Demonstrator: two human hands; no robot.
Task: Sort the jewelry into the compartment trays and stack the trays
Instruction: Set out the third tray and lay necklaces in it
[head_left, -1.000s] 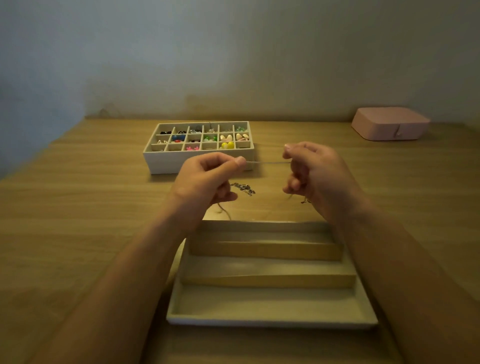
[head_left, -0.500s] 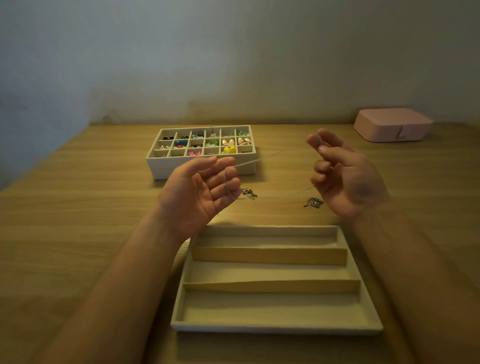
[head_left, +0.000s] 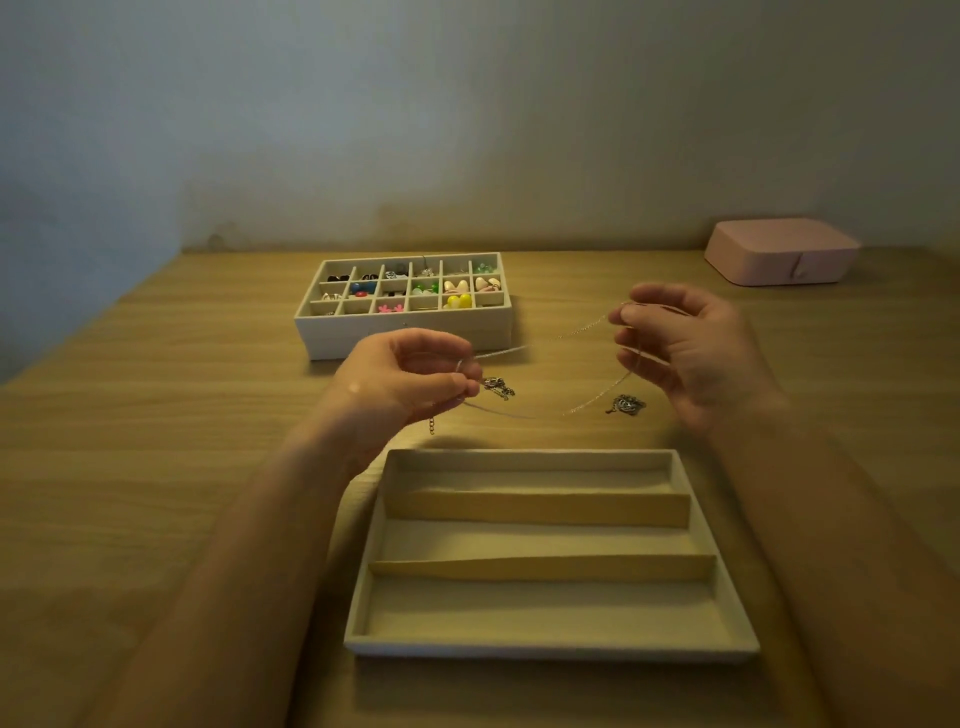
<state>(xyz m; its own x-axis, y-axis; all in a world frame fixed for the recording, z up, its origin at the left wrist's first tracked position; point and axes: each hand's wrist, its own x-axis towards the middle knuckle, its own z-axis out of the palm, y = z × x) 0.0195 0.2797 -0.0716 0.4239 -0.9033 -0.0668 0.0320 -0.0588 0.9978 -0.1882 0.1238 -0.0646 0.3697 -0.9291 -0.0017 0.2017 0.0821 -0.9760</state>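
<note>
Step in hand, by my reading: laying out a necklace for the long-slot tray.

1. Chain (head_left: 550, 340): fine, silvery, limp; strung between both hands in the air above the tabletop (head_left: 156, 415), a second strand sagging below. A short extender tail hangs under the left hand.
2. Left hand (head_left: 400, 384): grip narrow, thumb and forefinger pinching the chain end.
3. Right hand (head_left: 691, 353): at 3 o'clock of the left; grip narrow at the fingertips on the other end, remaining fingers loose.
4. Long tray (head_left: 550, 649): at 6 o'clock of the hands; beige, velvety, rectangular, 3 lengthwise slots, all bare.
5. Grid tray (head_left: 405, 332): at 12 o'clock; pale, many small square cells w/ coloured earrings, glossy and bead-like. Looks to sit on a second tray; can't confirm.
6. Two small metal pieces on the tabletop: one (head_left: 501, 387) just beside the left fingertips, one (head_left: 626, 404) near the right hand; dark, ornate, too small to identify.
7. Pink box (head_left: 779, 252): at 1 o'clock, rounded corners, lid shut.

Next move, est.: lower the chain straight into one slot, keep it taut to avoid tangling, release both ends.
</note>
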